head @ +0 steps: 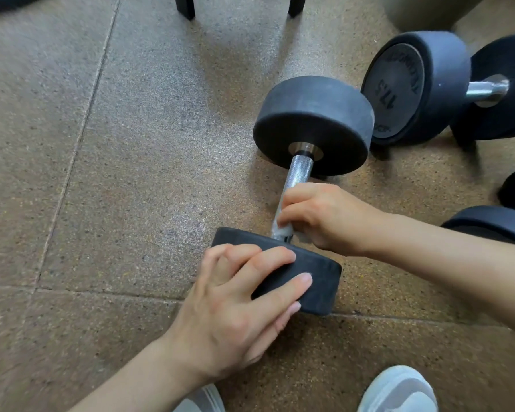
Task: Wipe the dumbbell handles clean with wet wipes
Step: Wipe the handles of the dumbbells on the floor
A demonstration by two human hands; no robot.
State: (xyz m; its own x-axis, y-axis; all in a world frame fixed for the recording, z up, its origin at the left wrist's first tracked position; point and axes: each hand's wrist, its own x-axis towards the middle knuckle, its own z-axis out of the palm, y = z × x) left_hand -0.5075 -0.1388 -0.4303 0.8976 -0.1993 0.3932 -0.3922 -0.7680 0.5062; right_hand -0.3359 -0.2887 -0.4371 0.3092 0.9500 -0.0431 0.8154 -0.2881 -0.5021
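Observation:
A black round-headed dumbbell [314, 126] lies on the floor in the middle of the head view, its knurled steel handle [299, 171] running toward me. My right hand [324, 217] grips the near end of that handle with a white wet wipe [283, 231] wrapped round it; only a bit of the wipe shows under the fingers. My left hand [238, 304] rests on the near weight head [318, 281], fingers spread over its rim, holding it still.
A larger dumbbell marked 17.5 [414, 87] lies at the upper right, touching the first one's far head. Part of a third dumbbell [494, 224] shows at the right edge. Black furniture legs [186, 7] stand at the top. My shoes [399, 391] are at the bottom.

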